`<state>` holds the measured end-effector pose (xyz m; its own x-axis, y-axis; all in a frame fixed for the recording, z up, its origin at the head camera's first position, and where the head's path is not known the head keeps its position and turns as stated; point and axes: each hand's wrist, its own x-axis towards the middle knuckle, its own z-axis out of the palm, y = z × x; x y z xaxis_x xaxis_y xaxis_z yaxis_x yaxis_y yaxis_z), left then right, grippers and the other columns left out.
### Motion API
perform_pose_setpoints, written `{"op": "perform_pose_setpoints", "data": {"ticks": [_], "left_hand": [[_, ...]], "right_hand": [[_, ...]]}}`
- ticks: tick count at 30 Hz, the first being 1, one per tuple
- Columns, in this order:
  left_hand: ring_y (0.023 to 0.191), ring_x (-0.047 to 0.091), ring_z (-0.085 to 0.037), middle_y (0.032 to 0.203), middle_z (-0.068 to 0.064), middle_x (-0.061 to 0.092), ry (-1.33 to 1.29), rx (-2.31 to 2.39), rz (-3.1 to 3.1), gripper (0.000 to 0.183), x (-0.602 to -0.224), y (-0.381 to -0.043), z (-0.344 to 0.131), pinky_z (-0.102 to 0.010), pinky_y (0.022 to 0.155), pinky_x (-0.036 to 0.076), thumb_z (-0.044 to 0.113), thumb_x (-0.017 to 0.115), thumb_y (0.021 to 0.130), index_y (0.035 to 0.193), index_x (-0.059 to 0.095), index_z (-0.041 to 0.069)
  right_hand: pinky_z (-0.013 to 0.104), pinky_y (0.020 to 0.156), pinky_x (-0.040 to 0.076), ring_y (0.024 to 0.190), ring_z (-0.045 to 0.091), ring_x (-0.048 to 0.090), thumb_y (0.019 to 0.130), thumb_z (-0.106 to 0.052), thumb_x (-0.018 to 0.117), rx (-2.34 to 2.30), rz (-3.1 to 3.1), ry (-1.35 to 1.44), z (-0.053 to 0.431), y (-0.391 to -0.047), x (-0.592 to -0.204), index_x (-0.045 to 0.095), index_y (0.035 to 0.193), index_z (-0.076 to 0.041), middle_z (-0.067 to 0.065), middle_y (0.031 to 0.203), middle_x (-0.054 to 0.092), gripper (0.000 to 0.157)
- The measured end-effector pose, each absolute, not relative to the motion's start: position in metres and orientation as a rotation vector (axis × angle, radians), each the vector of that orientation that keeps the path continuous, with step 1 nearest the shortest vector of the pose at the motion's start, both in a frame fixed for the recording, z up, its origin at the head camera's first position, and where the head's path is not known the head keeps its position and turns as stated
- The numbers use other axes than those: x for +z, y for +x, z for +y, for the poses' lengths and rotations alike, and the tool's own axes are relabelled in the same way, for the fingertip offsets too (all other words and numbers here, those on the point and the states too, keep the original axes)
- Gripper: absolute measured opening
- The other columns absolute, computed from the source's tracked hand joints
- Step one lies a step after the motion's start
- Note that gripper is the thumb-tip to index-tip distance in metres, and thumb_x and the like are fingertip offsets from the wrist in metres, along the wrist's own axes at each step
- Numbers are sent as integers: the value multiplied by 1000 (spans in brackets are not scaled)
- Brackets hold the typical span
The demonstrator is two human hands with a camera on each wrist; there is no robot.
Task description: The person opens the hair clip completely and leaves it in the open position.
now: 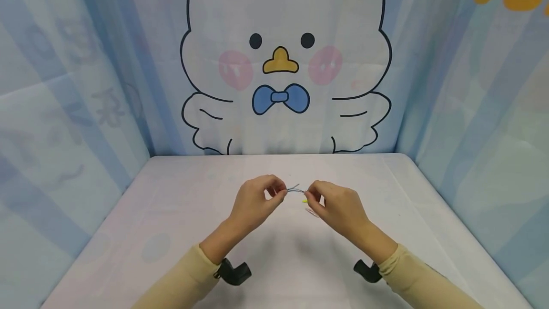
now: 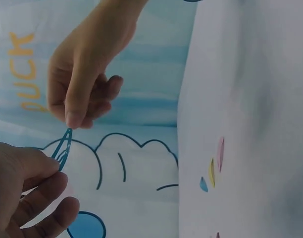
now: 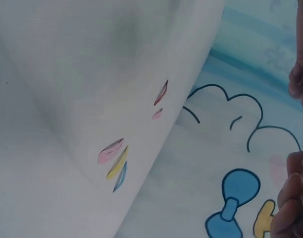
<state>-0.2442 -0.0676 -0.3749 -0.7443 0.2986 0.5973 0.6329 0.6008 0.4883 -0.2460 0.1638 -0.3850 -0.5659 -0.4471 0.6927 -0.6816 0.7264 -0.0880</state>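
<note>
A blue snap hair clip is stretched between both hands above the table, one thin strip of it sticking up apart from the frame. My left hand pinches one end between thumb and forefinger. The opposite, pointed end is pinched by the thumb and fingertips of my right hand. In the left wrist view the same blue clip points up toward the right hand. Only part of it shows at the right wrist view's edge.
Several other clips lie on the white table: a pink clip, a yellow clip and another blue clip side by side, with a dark red clip and a small pink clip apart from them. Printed cloth walls surround the table.
</note>
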Motion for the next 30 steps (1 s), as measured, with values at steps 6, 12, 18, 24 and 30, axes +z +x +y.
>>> {"op": "perform_pose_setpoints", "data": {"ticks": [6, 12, 18, 24, 30], "left_hand": [[70, 62, -5, 75, 10, 71, -710, -1010, -2480, 7, -387, -246, -70, -23, 67, 50, 11, 78, 90, 90, 75, 17], [71, 59, -5, 75, 11, 70, -647, -984, -2585, 3, -400, -250, -73, -22, 64, 47, 15, 78, 91, 90, 74, 14], [69, 55, -7, 76, 10, 68, -569, -996, -2693, 3, -416, -257, -76, -22, 61, 45, 16, 78, 90, 91, 75, 16], [69, 54, -8, 78, 11, 66, -515, -984, -2817, 5, -435, -265, -79, -23, 62, 45, 16, 78, 91, 91, 74, 19], [71, 55, -12, 80, 10, 67, -465, -1030, -2896, 7, -447, -271, -81, -26, 64, 45, 18, 80, 90, 86, 75, 21]], "right_hand": [[19, 45, 33, 49, 0, 37, 92, -18, 74, 464, -2511, 733, 169, -254, -397, 71, 95, -18, -12, 73, 67, 4], [22, 50, 40, 56, 6, 46, 94, -21, 73, 433, -2700, 594, 174, -267, -412, 71, 93, -16, -7, 80, 68, 5], [25, 54, 43, 62, 10, 52, 94, -21, 72, 442, -2801, 506, 173, -280, -424, 71, 94, -16, -5, 84, 68, 6], [29, 61, 48, 69, 13, 56, 93, -23, 73, 449, -2938, 414, 168, -293, -435, 72, 97, -15, -4, 86, 67, 9], [35, 66, 51, 74, 16, 60, 93, -27, 77, 436, -3011, 372, 167, -299, -447, 73, 100, -14, -1, 89, 68, 15]]}}
